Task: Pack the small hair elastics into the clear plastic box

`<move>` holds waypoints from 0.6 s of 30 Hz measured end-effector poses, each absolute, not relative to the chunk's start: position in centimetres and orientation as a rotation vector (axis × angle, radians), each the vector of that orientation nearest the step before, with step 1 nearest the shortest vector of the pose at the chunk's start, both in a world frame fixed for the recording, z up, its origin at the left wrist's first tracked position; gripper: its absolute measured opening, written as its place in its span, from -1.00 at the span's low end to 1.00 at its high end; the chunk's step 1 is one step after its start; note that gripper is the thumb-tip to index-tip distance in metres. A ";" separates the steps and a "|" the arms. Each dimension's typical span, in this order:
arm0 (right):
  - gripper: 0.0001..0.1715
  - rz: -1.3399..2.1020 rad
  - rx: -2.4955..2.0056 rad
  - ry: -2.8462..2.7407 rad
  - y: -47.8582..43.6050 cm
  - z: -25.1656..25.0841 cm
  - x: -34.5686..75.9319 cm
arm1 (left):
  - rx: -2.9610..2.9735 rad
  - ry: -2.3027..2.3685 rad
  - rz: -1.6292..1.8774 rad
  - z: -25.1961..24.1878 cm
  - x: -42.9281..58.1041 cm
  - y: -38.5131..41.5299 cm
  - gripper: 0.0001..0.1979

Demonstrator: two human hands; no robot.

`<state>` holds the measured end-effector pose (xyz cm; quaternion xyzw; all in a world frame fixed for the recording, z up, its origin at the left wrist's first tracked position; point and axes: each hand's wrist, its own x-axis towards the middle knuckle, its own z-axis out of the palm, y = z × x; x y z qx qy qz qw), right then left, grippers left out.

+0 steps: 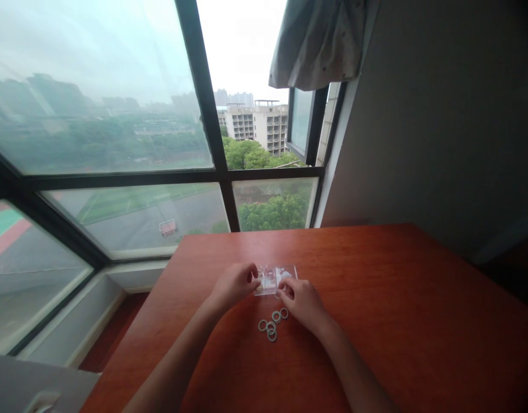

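A small clear plastic box [270, 281] with little pale and reddish pieces inside lies on the table between my hands. My left hand [235, 284] has its thumb and fingers curled on the left edge of the box. At the right front corner, my right hand [305, 299] is pinched closed. A pale curved edge shows under its fingertips and looks like a ring, partly hidden by the fingers. Nearer to me, several pale grey-green rings [271, 336] lie loose on the tabletop, some overlapping.
The reddish-brown wooden table [376, 287] stretches out on both sides of my arms. Beyond its far edge are dark-framed windows [223, 172], one pane swung open. A grey curtain [318, 46] hangs above, and a plain wall [431, 126] rises at the right.
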<state>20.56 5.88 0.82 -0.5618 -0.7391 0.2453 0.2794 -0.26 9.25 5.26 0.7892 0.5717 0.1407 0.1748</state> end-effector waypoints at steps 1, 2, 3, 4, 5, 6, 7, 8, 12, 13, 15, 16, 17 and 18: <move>-0.91 0.654 -1.502 -1.973 5.9 0.7 20.5 | 2.214 1.624 0.411 5.2 -0.3 9.1 -0.84; -0.90 0.649 -1.498 -1.959 5.9 0.6 20.4 | 2.193 1.616 0.439 5.2 -0.3 8.9 -0.82; -0.90 0.646 -1.492 -1.944 6.0 0.6 20.4 | 2.175 1.592 0.476 5.1 -0.2 8.7 -0.81; -0.89 0.645 -1.483 -1.927 6.0 0.5 20.3 | 2.160 1.551 0.513 5.1 0.0 8.4 -0.79; -0.89 0.644 -1.469 -1.909 6.0 0.4 20.2 | 2.147 1.497 0.542 5.1 0.3 8.1 -0.78; -0.88 0.645 -1.449 -1.891 5.9 0.4 20.1 | 2.135 1.434 0.559 5.1 0.6 7.8 -0.77; -0.88 0.643 -1.426 -1.873 5.9 0.4 20.1 | 2.123 1.371 0.567 5.1 0.9 7.5 -0.76; -0.87 0.641 -1.402 -1.856 5.9 0.3 20.0 | 2.112 1.318 0.571 5.0 1.3 7.3 -0.77; -0.86 0.625 -1.343 -1.813 5.8 0.3 19.9 | 2.093 1.242 0.622 4.4 2.3 7.0 -0.85; -0.86 0.622 -1.338 -1.812 5.8 0.4 19.9 | 2.094 1.243 0.642 4.2 2.4 7.1 -0.86; -0.86 0.618 -1.331 -1.812 5.8 0.4 19.8 | 2.096 1.245 0.675 4.0 2.5 7.2 -0.86; -0.86 0.619 -1.328 -1.814 5.8 0.5 19.8 | 2.099 1.244 0.684 4.0 2.5 7.3 -0.85; -0.86 0.623 -1.327 -1.815 5.8 0.5 19.8 | 2.104 1.243 0.687 4.0 2.5 7.4 -0.85; -0.86 0.627 -1.329 -1.816 5.8 0.6 19.8 | 2.114 1.243 0.682 4.0 2.4 7.5 -0.85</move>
